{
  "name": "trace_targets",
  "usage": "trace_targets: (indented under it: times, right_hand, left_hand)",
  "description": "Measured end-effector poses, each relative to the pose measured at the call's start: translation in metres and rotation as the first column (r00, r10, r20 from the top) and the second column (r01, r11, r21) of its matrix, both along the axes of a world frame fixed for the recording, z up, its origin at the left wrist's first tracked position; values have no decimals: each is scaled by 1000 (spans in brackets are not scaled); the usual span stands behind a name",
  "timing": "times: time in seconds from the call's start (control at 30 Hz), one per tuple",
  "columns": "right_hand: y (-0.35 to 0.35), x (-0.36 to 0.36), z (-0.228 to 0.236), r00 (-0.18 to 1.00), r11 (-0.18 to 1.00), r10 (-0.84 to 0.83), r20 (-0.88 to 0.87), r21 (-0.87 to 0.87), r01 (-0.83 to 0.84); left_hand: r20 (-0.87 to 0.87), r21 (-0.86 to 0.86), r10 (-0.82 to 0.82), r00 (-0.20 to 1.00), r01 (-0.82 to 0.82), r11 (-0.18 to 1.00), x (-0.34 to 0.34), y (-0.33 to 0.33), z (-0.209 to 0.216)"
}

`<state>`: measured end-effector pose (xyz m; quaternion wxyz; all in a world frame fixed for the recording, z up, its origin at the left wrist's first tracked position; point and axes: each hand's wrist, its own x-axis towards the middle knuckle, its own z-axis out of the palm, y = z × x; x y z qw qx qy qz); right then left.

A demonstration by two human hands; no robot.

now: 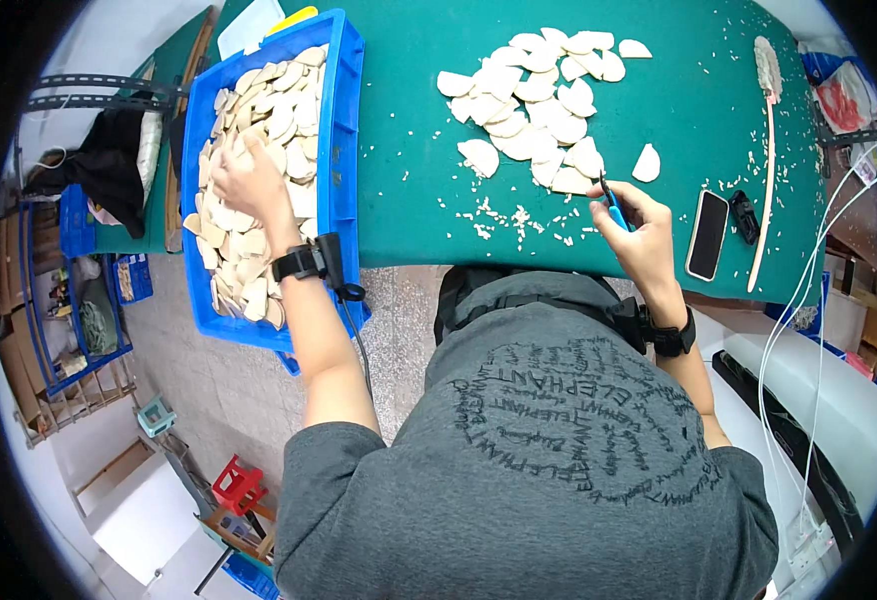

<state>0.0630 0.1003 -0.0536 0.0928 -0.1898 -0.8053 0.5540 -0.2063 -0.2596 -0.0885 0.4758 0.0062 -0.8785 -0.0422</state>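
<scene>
Cream pieces (567,128), blue-and-black tool (616,210), blue crate (345,150), plain green tabletop (399,60).

This looks like a small workshop for handwork in quantity: pale half-round pieces (539,110) lie piled on a green-covered surface (399,200), with a blue plastic crate (345,130) full of more of them beside it. Small trimmings (506,218) are strewn around a blue-handled hand tool (616,212) and a long-handled brush (769,130), while a blue storage rack (89,370) and a red plastic stool (240,486) stand over at the left.

Smooth plastic crate (345,135), matt pale pieces (282,122)
</scene>
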Motion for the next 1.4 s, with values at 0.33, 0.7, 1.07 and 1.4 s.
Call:
trace_targets:
  times: [0.33, 0.7, 1.07, 1.4]
  right_hand:
    - [-3, 1, 2, 1000, 999, -13, -8, 45, 13]
    - [-12, -18, 8, 988, 974, 148, -52, 179, -137]
    - [-17, -34, 16, 966, 957, 219, -135, 225, -185]
    - [-14, -31, 14, 964, 961, 226, -138, 196, -197]
  left_hand:
    - [795, 430, -474, 378, 199, 880, 95, 176, -133]
    - [24, 991, -992, -123, -126, 39, 130, 181, -1]
    - [60, 996, -995, -79, 67, 55, 151, 170, 52]
    - [129, 969, -988, -84, 225, 107, 152, 173, 55]
